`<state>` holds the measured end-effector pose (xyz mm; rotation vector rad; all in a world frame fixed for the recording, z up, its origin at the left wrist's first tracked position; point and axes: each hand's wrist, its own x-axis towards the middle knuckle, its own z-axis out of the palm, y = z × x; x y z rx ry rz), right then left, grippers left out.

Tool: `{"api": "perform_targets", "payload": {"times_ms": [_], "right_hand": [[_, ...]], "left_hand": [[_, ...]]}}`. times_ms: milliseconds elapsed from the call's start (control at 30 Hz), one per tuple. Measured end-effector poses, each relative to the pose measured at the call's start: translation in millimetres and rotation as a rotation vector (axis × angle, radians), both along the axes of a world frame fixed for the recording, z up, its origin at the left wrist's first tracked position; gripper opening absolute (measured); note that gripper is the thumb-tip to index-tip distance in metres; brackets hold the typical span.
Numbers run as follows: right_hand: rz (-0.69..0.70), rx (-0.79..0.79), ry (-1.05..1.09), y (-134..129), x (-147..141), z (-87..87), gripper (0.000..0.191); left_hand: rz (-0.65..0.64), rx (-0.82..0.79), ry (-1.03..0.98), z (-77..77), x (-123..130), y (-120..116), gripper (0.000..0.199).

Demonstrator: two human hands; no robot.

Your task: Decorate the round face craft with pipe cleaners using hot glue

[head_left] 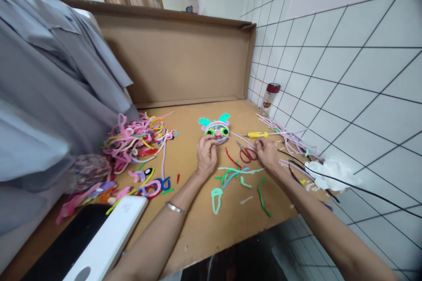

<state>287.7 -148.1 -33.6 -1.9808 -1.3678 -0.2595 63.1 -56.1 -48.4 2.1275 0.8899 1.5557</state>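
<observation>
A small craft face (216, 131) with green ears, yellow-green rings around dark eyes and a pink nose lies mid-table. The fingers of my left hand (207, 153) are curled against its lower edge. My right hand (266, 151) rests to the right with its fingers bent and pressed together; what they hold, if anything, is hidden. Just beyond these fingers lies a yellow-handled tool (257, 135) with a thin metal tip. Red-handled scissors (248, 154) lie close beside my right hand. A thin lilac pipe cleaner (242, 139) runs from the face toward that hand.
Green and blue pipe cleaner pieces (231, 176) and a green loop (216, 200) lie in front. A tangled pink pile (132, 140), a white device (108, 237) and grey cloth (59, 66) are left. Lilac stems (286, 134), a jar (270, 99), white tissue (329, 174) and a black cable stand right.
</observation>
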Motion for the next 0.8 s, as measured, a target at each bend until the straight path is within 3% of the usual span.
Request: {"api": "perform_targets", "payload": {"times_ms": [100,200,400,533,800], "right_hand": [[-0.019,0.005,0.023,-5,2,3.0,0.027],[0.09,-0.028,-0.001,-10,-12,4.6,0.024],[0.25,-0.273,-0.146,-13,-56,4.4,0.018],[0.239,-0.39,-0.25,-7,-76,1.9,0.014],[0.243,-0.416,-0.371,-3,-81,1.3,0.026]], "left_hand": [[-0.098,0.047,0.053,1.7,8,-14,0.019],[-0.147,0.062,0.034,1.6,10,-18,0.021],[-0.122,-0.039,-0.012,1.0,3,-13,0.022],[-0.142,-0.028,0.023,-0.1,1,-12,0.022],[-0.123,0.052,0.155,1.9,0,-16,0.021]]}}
